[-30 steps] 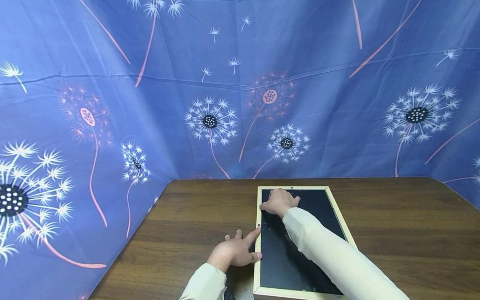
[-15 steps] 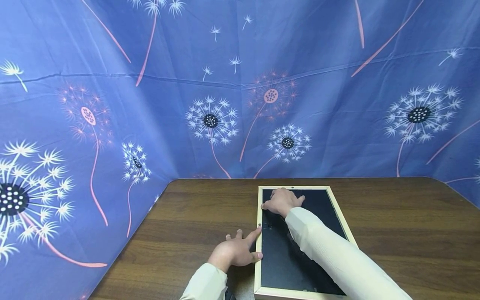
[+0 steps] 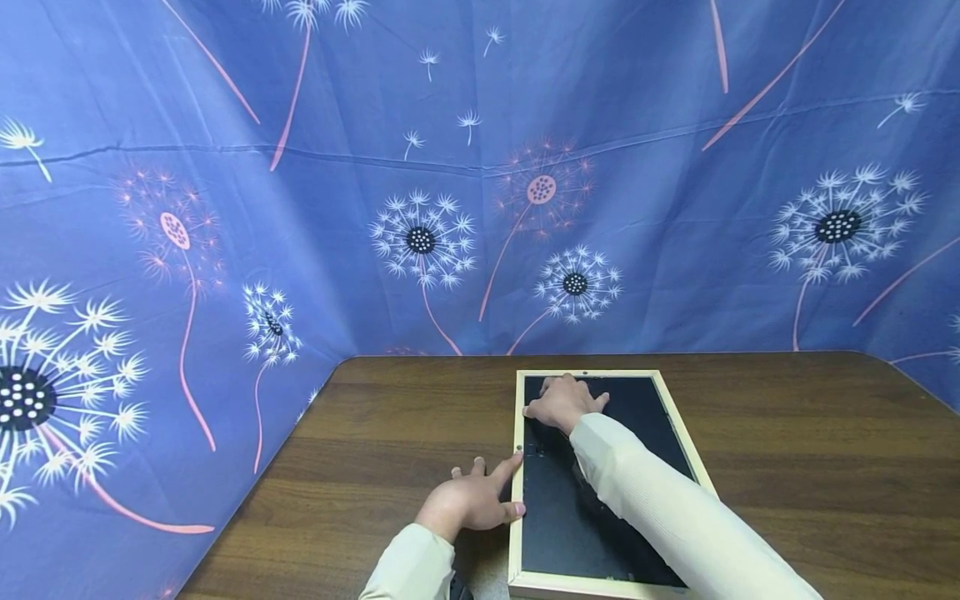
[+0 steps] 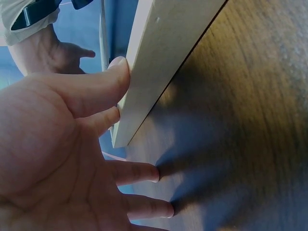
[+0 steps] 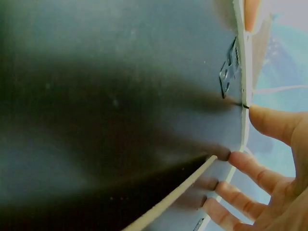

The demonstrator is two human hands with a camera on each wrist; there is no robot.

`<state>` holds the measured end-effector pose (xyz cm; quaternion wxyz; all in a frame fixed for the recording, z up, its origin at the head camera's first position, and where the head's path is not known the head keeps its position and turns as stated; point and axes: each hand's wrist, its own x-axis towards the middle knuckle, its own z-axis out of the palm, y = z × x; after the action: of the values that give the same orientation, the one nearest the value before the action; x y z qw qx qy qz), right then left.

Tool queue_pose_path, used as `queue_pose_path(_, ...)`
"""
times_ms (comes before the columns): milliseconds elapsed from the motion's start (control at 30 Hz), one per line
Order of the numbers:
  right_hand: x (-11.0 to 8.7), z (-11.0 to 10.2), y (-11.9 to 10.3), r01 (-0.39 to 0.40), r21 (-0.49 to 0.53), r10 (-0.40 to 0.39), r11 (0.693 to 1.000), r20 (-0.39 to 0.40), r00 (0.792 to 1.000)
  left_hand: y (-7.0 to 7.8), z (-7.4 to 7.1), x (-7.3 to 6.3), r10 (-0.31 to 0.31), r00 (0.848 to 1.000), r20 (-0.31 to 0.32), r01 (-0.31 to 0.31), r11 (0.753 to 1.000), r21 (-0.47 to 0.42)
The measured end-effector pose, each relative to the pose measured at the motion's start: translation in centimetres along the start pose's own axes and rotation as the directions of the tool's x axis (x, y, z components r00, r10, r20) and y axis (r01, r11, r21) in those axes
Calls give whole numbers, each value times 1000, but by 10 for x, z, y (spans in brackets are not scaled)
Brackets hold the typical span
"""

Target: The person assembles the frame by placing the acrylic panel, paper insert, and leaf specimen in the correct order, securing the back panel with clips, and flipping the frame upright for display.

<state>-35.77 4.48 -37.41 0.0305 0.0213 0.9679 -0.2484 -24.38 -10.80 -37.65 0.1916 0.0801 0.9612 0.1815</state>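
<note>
A rectangular picture frame [image 3: 515, 546] with pale rails lies on the table, its black backing board [image 3: 570, 533] facing up. My left hand [image 3: 468, 502] is beside the left rail, thumb and index finger touching it, other fingers spread over the wood. Across the board reaches my right hand [image 3: 561, 406], near the far left corner. In the right wrist view its thumb touches a small dark tab [image 5: 246, 107] at the rail, while several fingertips rest on the board. A metal hanger [image 5: 226, 74] is fixed near that rail. A pale edge strip [image 5: 171, 196] crosses the board; its kind is unclear.
The brown wooden table [image 3: 360, 442] extends to both sides of the frame. A blue cloth [image 3: 660, 275] with dandelion prints hangs behind and to the left. My right sleeve [image 3: 667, 517] covers part of the board and the right rail.
My right hand has shifted very slightly to the right on the board, its fingers a little more spread. The left hand and the picture frame keep their places.
</note>
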Motion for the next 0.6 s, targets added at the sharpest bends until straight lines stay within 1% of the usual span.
queue_pose_path(233, -1, 3, 0, 11, 7, -11, 1000, -6, 1000, 0, 0, -1, -9, 1000, -1, 9, 1000, -16)
queue_pose_path(600, 2, 6, 1, 9, -1, -9, 1000, -18, 1000, 0, 1, -1, -9, 1000, -8, 9, 1000, -9)
